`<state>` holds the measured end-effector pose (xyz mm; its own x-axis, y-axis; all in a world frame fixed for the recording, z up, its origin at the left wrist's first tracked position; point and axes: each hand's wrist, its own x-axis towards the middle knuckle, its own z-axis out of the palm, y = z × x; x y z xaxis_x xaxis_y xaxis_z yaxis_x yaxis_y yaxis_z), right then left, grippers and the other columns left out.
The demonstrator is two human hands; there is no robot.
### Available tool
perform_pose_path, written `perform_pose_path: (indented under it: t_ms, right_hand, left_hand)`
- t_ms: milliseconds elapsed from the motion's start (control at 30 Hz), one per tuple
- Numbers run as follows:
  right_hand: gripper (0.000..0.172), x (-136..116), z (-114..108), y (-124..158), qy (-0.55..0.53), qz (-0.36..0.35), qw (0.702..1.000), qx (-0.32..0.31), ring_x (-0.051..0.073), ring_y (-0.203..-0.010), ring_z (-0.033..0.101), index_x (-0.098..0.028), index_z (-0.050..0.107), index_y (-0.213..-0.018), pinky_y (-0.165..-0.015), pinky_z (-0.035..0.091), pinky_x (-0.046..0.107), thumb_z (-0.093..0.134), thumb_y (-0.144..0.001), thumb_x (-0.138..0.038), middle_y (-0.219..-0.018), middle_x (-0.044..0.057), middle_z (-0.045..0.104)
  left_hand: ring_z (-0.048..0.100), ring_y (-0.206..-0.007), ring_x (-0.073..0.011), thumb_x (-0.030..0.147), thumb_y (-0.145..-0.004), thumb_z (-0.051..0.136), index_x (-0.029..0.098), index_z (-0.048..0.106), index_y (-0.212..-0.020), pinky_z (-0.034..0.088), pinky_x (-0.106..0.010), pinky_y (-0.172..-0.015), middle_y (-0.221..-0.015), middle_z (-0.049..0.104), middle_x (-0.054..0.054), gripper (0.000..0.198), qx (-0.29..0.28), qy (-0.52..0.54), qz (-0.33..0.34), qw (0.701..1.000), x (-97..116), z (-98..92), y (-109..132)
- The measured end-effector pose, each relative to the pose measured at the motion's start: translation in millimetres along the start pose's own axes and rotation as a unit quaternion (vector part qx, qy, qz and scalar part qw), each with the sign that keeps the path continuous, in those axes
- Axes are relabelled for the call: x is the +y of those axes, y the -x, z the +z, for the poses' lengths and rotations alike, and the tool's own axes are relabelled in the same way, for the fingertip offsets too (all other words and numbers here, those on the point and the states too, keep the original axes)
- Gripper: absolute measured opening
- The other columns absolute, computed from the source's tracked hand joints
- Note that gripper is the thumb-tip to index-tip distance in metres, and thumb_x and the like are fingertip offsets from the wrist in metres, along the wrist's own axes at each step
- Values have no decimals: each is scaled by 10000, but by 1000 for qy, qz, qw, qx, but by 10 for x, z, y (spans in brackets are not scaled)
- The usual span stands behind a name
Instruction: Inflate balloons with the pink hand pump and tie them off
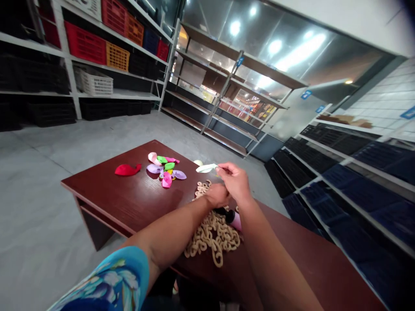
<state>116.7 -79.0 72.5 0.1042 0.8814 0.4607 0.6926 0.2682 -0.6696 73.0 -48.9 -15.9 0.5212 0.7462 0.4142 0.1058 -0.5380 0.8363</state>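
Observation:
My right hand (pixel 236 180) is raised over the brown table (pixel 123 198) and pinches the neck of a limp white balloon (pixel 206 168), which hangs out to the left. My left hand (pixel 216 196) is closed just below it, fingers curled; what it grips is hidden, maybe a black and pink pump (pixel 231 216) lying under it. A pile of beige plastic chain (pixel 212 235) lies beneath both hands. Farther left sit a heap of flat coloured balloons (pixel 166 169) and a single red balloon (pixel 127 169).
Shelving with red, orange and white crates (pixel 94 43) lines the far left wall. Empty metal racks (pixel 227 95) stand at the back. Dark blue bins (pixel 356 181) fill low shelves on the right. Grey floor surrounds the table.

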Motion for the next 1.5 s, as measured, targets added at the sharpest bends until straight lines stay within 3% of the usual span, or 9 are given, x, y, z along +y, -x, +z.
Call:
perform_pose_path:
  t_ms: [167,400,667,833,933,1033,1167,1300,1500]
  right_hand:
    - [186,385,-352,298,157,-103,980,72,166,-877,558,-216,652,-831,-807,432,315,503,-807,-326,-894,41,618]
    - [195,745,-403,646,204,-120,969,73,171,-933,520,-227,639,-894,-861,401,335,458,-839,-278,-950,41,592]
    - [144,904,-373,819,164,-116,974,101,165,-898,539,-216,593,-897,-838,408,320,469,-832,-248,-907,30,629]
    - [143,906,-366,845,153,-96,977,116,167,-879,549,-210,587,-880,-821,412,317,473,-830,-281,-884,38,635]
    - [170,885,-431,838,172,-79,979,76,172,-900,546,-218,596,-904,-838,399,328,466,-838,-305,-910,39,635]
    - [236,908,-603,838,182,-42,982,-4,182,-899,546,-217,601,-939,-822,404,330,551,-781,-384,-934,41,629]
    - [383,1048,-921,884,152,72,968,-186,180,-850,571,-234,626,-936,-754,436,302,706,-608,-416,-948,37,634]
    - [448,1180,-1096,935,136,152,936,-288,182,-816,599,-262,655,-943,-688,450,269,754,-516,-359,-944,24,660]
    - [415,1089,-1119,940,95,141,935,-310,167,-800,611,-283,653,-971,-683,451,242,719,-564,-326,-906,-10,678]
  left_hand:
    - [552,-703,-201,158,-719,469,149,617,-976,423,-325,-711,-770,616,-64,296,-16,24,58,998,-40,-72,-8]
    - [558,-783,-205,45,-555,559,197,646,-1010,396,-321,-815,-849,648,-45,488,-19,212,11,977,-75,-97,-22]
    - [548,-997,-217,181,-710,580,213,522,-1190,411,-341,-821,-1091,599,-92,485,-107,517,-68,846,41,-34,18]
    - [557,-996,-229,286,-780,569,110,621,-963,425,-325,-804,-1038,614,-141,259,-114,570,-105,807,146,46,27]
    - [586,-928,-217,253,-776,568,88,619,-813,434,-327,-802,-973,626,-138,176,-70,584,-132,798,183,47,0]
    - [607,-779,-172,167,-775,520,95,580,-777,458,-312,-734,-839,627,-106,93,29,602,-162,781,133,-41,-83]
    - [413,-423,-58,78,-739,486,135,539,-827,358,-196,-459,-552,469,30,117,169,596,-195,760,-63,-277,-216]
    - [365,-409,-50,79,-733,519,153,527,-872,310,-179,-426,-533,414,50,157,209,615,-186,737,-282,-493,-266]
    - [455,-499,-62,56,-761,488,151,511,-843,413,-208,-535,-632,499,16,127,222,670,-168,689,-518,-624,-240]
